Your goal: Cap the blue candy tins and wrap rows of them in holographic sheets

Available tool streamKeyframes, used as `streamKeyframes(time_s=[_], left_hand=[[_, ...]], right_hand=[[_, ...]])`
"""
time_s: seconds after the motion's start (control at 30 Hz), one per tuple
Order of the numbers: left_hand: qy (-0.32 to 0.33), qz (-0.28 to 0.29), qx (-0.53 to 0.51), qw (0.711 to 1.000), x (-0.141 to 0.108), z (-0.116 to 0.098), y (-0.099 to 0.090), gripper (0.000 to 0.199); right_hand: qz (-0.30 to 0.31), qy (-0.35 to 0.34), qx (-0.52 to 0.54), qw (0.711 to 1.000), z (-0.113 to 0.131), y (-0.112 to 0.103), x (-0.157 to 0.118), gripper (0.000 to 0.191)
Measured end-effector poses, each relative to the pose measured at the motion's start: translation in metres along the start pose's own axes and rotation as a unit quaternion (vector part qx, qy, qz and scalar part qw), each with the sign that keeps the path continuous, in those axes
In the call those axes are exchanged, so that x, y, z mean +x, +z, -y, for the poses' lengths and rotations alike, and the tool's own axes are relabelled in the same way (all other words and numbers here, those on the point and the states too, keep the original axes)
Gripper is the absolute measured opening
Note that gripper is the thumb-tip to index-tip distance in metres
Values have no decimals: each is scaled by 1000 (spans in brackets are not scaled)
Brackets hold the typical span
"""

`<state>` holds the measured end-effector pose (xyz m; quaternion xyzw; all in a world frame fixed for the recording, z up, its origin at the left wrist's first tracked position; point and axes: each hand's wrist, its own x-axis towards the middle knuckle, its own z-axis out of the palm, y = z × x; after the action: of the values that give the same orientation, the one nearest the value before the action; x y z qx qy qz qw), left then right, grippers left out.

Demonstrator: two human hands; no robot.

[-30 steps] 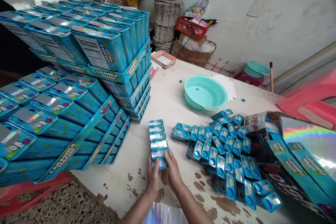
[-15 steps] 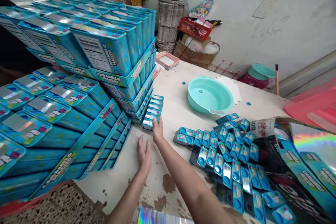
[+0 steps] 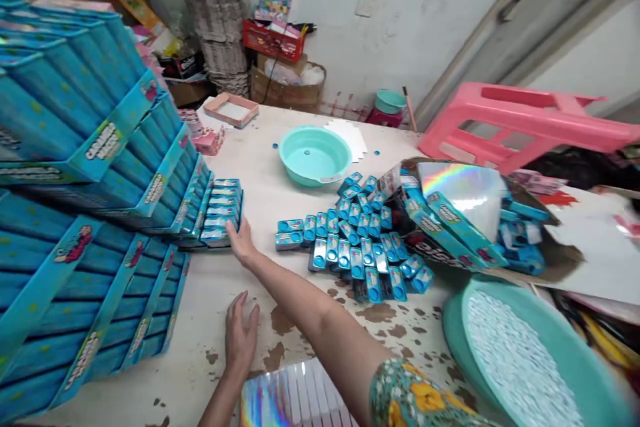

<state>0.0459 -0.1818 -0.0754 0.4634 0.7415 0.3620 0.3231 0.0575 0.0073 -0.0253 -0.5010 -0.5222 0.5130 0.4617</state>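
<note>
My right hand (image 3: 240,241) reaches across the table to the near right corner of a display box of small blue packs (image 3: 220,210). Its thumb lies at the near end and the fingers run along the right side, partly hidden. The display box stands against a tall stack of blue caramel display boxes (image 3: 150,193) on the left. Nearer to me, my left hand (image 3: 240,333) is open above the bare tabletop, fingers apart, holding nothing. Several loose blue packs (image 3: 355,233) with round windows lie to the right of my right arm.
A turquoise basin (image 3: 315,157) stands at the back. An open carton (image 3: 565,247) holds blue packaging at right, beside a tub of pale pieces (image 3: 520,360). Shiny strips (image 3: 300,393) lie at the front edge. A pink stool (image 3: 530,120) rests behind.
The view has turned to the right, so the stacks sit further left and the tub of pale pieces shows. My right hand remains at the display box; my left hand stays open.
</note>
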Motion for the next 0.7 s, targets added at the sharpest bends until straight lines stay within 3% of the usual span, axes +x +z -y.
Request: streamKeyframes(time_s=[0.1, 0.17, 0.2, 0.27, 0.33, 0.4, 0.47, 0.5, 0.53, 0.6, 0.63, 0.7], left_hand=[[5, 28, 19, 999, -5, -6, 0, 51], [10, 42, 28, 999, -5, -9, 3, 52], [15, 54, 30, 998, -4, -10, 4, 53], [21, 88, 32, 995, -2, -14, 7, 54], [8, 129, 38, 991, 0, -20, 10, 56], [-7, 164, 42, 986, 2, -27, 13, 56], [-15, 188, 39, 981, 3, -35, 17, 55], [-15, 198, 35, 980, 2, -39, 18, 53], [-16, 206, 32, 978, 1, -43, 20, 51], [-14, 213, 21, 977, -4, -53, 20, 49], [-15, 207, 11, 978, -8, -58, 18, 49], [-24, 173, -20, 984, -16, -71, 12, 52]], right_hand=[[50, 16, -40, 998, 19, -51, -61, 52], [73, -23, -45, 996, 34, -103, -108, 41], [58, -53, -61, 995, 42, -135, -127, 36], [-41, -119, -151, 981, 63, -212, -152, 33], [-217, -168, -259, 926, 84, -302, -157, 33], [-379, -166, -372, 831, 102, -394, -148, 39], [-452, -84, -477, 749, 114, -471, -136, 41], [-454, -25, -511, 729, 118, -500, -131, 37], [-429, 14, -532, 730, 120, -522, -128, 32], [-399, 39, -544, 737, 121, -540, -126, 28], [-396, 19, -545, 739, 119, -538, -126, 27], [-395, -72, -540, 740, 114, -511, -132, 25]])
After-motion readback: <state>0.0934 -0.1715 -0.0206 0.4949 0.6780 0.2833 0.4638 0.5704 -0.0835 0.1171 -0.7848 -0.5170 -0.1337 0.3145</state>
